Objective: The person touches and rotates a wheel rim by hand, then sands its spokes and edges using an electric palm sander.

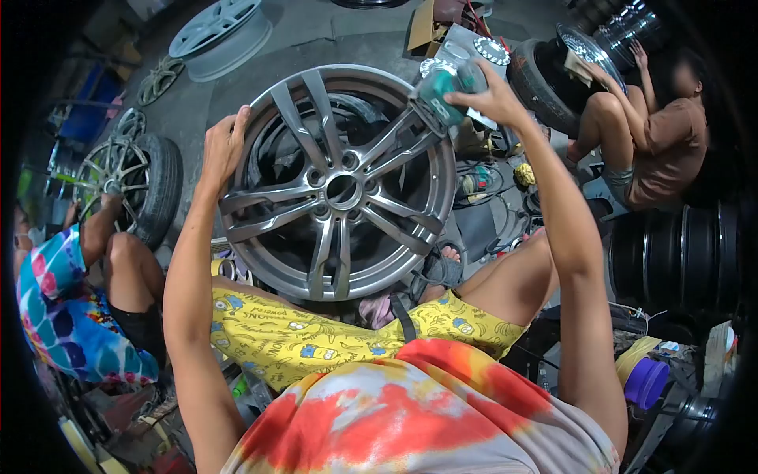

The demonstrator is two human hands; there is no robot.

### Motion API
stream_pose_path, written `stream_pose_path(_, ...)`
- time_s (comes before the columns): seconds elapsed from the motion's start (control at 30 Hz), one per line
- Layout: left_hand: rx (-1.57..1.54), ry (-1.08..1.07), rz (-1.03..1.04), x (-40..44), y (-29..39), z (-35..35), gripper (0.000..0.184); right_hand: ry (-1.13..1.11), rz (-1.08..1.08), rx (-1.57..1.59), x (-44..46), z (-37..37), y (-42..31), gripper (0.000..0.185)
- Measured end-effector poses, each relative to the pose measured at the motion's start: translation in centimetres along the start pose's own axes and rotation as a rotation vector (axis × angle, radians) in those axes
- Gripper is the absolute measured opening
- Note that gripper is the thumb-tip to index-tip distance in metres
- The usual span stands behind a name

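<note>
Open passage is noted over bare floor (312, 46) beyond the wheel rim (347, 175), between the pale rim (213, 30) and the cardboard box (422, 28). The wheel rim's upper-left edge is occupied by the left hand (224, 148); its upper-right edge is obstructed by the power tool (442, 95) and right hand (496, 96). Gaps are left between the spokes, but dark objects are seen behind them. Near access is limited by the yellow shorts (308, 344). The sides are crowded by the left tire (163, 189), right tire (537, 88) and cables (483, 188).
</note>
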State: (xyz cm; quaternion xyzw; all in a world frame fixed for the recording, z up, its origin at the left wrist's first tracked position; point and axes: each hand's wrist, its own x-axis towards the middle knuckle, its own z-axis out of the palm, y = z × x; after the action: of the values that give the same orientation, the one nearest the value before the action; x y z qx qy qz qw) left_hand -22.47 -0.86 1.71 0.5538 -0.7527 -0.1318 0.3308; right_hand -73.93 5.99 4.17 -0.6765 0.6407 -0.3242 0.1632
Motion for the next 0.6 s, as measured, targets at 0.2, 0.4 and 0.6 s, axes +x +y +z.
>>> stream_pose_path(0.2, 0.098, 0.014, -0.019, -2.9, -0.3, -1.4, 0.06, 0.111, 0.125, 0.091, -8.2, 0.6, 4.2, 0.096)
stream_pose_path(0.4, 0.167, -0.261, -0.221, -10.2, -4.6, -4.5, 0.077, 0.0, 0.254, 0.179, -11.1, 0.4, 6.3, 0.098)
stream_pose_path(0.6, 0.035, -0.418, -0.365, -18.7, -5.0, -5.4, 0.083, -0.154, 0.112, -0.183, -11.7, -3.4, 5.5, 0.092)
